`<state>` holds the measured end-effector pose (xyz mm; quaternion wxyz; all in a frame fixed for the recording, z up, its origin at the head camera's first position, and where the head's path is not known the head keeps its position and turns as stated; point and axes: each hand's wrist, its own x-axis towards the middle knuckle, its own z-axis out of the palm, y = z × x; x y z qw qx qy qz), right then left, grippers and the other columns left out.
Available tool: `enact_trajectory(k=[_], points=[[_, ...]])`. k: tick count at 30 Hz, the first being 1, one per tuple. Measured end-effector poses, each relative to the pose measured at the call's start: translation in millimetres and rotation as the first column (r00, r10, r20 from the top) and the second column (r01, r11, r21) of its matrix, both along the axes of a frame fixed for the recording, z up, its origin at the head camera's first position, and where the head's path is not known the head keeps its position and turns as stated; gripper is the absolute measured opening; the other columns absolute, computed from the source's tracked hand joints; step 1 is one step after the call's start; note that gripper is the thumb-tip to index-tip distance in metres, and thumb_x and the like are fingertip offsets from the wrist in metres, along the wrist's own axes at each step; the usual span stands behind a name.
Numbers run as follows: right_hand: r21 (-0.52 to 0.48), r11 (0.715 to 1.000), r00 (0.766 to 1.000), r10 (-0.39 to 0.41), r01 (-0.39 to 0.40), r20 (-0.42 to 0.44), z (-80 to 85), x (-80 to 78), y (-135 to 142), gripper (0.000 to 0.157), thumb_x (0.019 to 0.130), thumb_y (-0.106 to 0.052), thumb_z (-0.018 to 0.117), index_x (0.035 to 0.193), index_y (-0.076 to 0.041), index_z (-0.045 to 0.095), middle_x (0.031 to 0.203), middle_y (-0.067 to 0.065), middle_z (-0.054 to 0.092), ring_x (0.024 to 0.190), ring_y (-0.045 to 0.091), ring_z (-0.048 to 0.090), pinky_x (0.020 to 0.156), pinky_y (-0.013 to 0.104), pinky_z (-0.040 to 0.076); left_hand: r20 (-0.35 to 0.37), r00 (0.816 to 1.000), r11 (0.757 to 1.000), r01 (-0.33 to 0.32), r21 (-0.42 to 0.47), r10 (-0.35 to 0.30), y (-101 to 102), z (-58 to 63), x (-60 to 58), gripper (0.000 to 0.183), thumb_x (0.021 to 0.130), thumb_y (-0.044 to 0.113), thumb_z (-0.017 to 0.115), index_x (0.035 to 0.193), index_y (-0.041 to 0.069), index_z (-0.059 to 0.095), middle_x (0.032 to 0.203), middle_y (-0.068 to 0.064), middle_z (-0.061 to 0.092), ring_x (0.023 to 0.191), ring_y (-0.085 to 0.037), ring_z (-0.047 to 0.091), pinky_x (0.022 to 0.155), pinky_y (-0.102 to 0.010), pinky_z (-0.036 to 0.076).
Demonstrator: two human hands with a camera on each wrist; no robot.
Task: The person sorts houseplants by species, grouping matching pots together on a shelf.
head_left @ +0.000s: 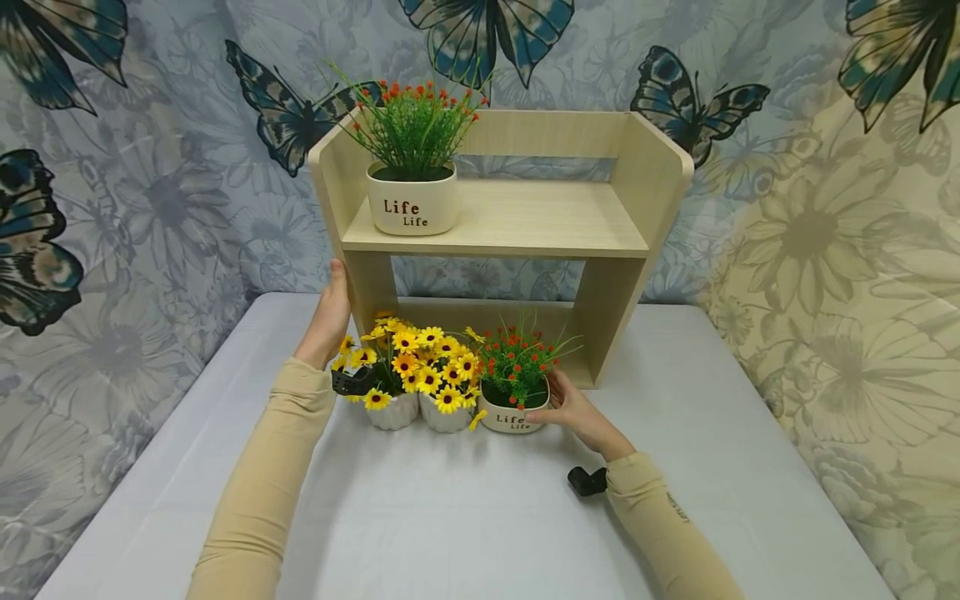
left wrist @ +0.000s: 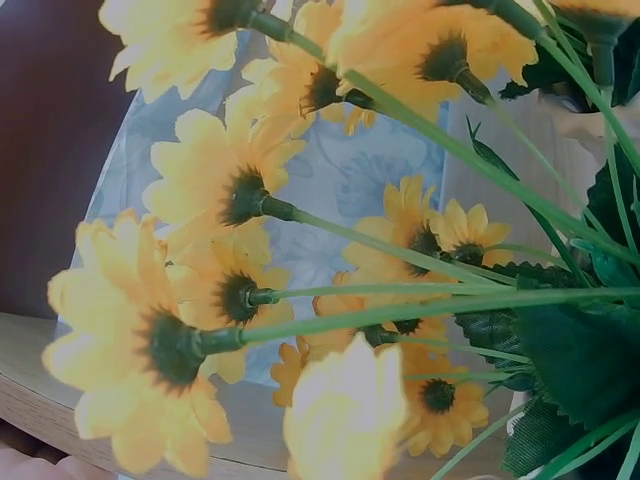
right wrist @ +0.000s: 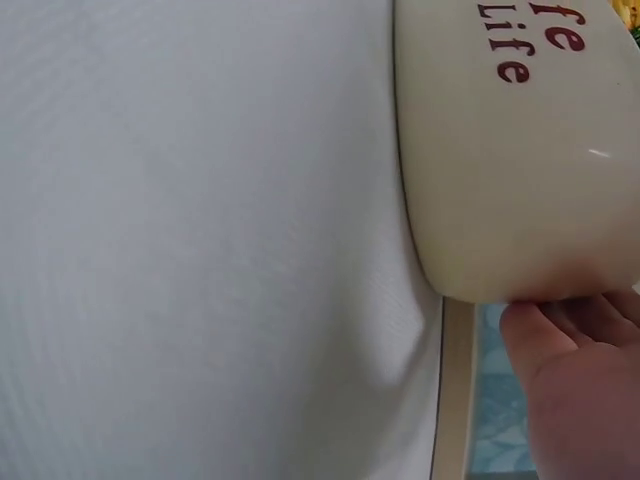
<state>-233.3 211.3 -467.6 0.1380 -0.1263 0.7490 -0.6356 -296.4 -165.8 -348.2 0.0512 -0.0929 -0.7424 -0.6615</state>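
Observation:
A pale wooden two-tier shelf [head_left: 555, 221] stands on the table. My left hand [head_left: 327, 321] rests against the outside of its left side panel; a bit of that hand shows at the lower left of the left wrist view. My right hand [head_left: 577, 412] grips the right end of a cream oval flower pot [head_left: 516, 418] with red-flowered greenery, thumb at the front. In the right wrist view this pot [right wrist: 510, 170] stands on the white cloth. Two small white pots [head_left: 393, 413] of yellow daisies [head_left: 429, 358] stand left of it, in front of the shelf.
A matching cream pot [head_left: 412, 200] with red flowers sits at the left of the upper shelf. White cloth covers the table [head_left: 450, 533]. Behind hangs a butterfly-patterned fabric [head_left: 810, 250]. Black wrist cameras [head_left: 587, 481] are on both wrists.

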Motion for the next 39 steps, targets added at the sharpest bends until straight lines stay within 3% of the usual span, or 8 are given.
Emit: enact_trajectory(k=[3, 10, 17, 23, 28, 35, 39], points=[[0.018, 1.0, 1.0, -0.009, 0.009, -0.004, -2.2, -0.1, -2, 0.108, 0.076, -0.015, 0.079, 0.147, -0.002, -0.001, 0.152, 0.018, 0.001, 0.138, 0.032, 0.002, 0.11, 0.045, 0.008, 0.003, 1.0, 1.0, -0.007, 0.001, 0.007, 0, -0.6, -0.2, 0.073, 0.092, 0.061, 0.009, 0.15, 0.016, 0.012, 0.152, -0.011, 0.012, 0.138, -0.027, 0.007, 0.111, -0.043, 0.004], [0.035, 0.998, 0.999, -0.043, 0.044, -0.028, -9.8, -3.3, -6, 0.107, 0.073, -0.012, 0.081, 0.148, -0.005, 0.005, 0.149, 0.016, 0.017, 0.134, 0.03, 0.021, 0.109, 0.046, 0.015, 0.028, 1.0, 0.999, -0.002, 0.039, 0.001, 5, 7.6, 5.9, 0.069, 0.096, 0.054, 0.009, 0.15, 0.011, 0.011, 0.153, -0.011, 0.006, 0.138, -0.025, 0.001, 0.111, -0.041, 0.001], [0.036, 0.996, 0.997, -0.08, 0.081, -0.02, -13.5, -5.0, -11, 0.109, 0.069, -0.01, 0.083, 0.147, -0.005, 0.007, 0.14, 0.018, 0.032, 0.125, 0.031, 0.036, 0.106, 0.044, 0.023, 0.006, 1.0, 0.999, 0.003, 0.042, -0.004, 9, 18.9, 18.6, 0.063, 0.099, 0.044, 0.007, 0.149, 0.007, 0.013, 0.15, -0.016, 0.016, 0.137, -0.028, 0.011, 0.111, -0.039, 0.007], [0.039, 0.993, 0.994, -0.109, 0.11, -0.005, -15.1, -5.4, -15, 0.107, 0.066, -0.009, 0.085, 0.145, -0.007, 0.012, 0.135, 0.017, 0.038, 0.122, 0.03, 0.04, 0.105, 0.043, 0.026, 0.009, 1.0, 0.999, 0.005, 0.041, -0.005, 8, 18.8, 19.6, 0.063, 0.099, 0.045, 0.008, 0.149, 0.007, 0.012, 0.152, -0.013, 0.01, 0.138, -0.024, 0.003, 0.111, -0.038, 0.003], [0.04, 0.994, 0.994, -0.107, 0.106, 0.0, -16.6, -6.1, -15, 0.106, 0.067, -0.009, 0.084, 0.145, -0.008, 0.012, 0.135, 0.017, 0.039, 0.121, 0.029, 0.04, 0.103, 0.042, 0.027, 0.01, 1.0, 0.999, 0.007, 0.038, -0.007, 9, 17.9, 19.1, 0.063, 0.099, 0.045, 0.008, 0.149, 0.007, 0.012, 0.151, -0.015, 0.013, 0.138, -0.026, 0.007, 0.111, -0.038, 0.005], [0.06, 0.994, 0.996, -0.086, 0.086, 0.006, 7.7, 5.3, -19, 0.099, 0.07, -0.006, 0.08, 0.143, -0.002, 0.014, 0.135, 0.021, 0.038, 0.121, 0.032, 0.04, 0.103, 0.045, 0.029, 0.023, 1.0, 1.0, -0.002, 0.031, 0.001, 9, 18.3, 18.4, 0.064, 0.099, 0.046, 0.008, 0.149, 0.006, 0.008, 0.152, -0.015, 0.009, 0.138, -0.027, 0.004, 0.111, -0.039, 0.003], [0.061, 0.994, 0.995, -0.095, 0.095, 0.0, -1.0, 0.6, -17, 0.102, 0.069, -0.01, 0.082, 0.144, -0.003, 0.014, 0.137, 0.02, 0.036, 0.122, 0.032, 0.039, 0.104, 0.046, 0.028, 0.015, 1.0, 0.999, 0.003, 0.048, -0.003, 9, 18.1, 18.9, 0.063, 0.099, 0.044, 0.008, 0.149, 0.004, 0.009, 0.152, -0.016, 0.01, 0.138, -0.026, 0.004, 0.111, -0.038, 0.003]])
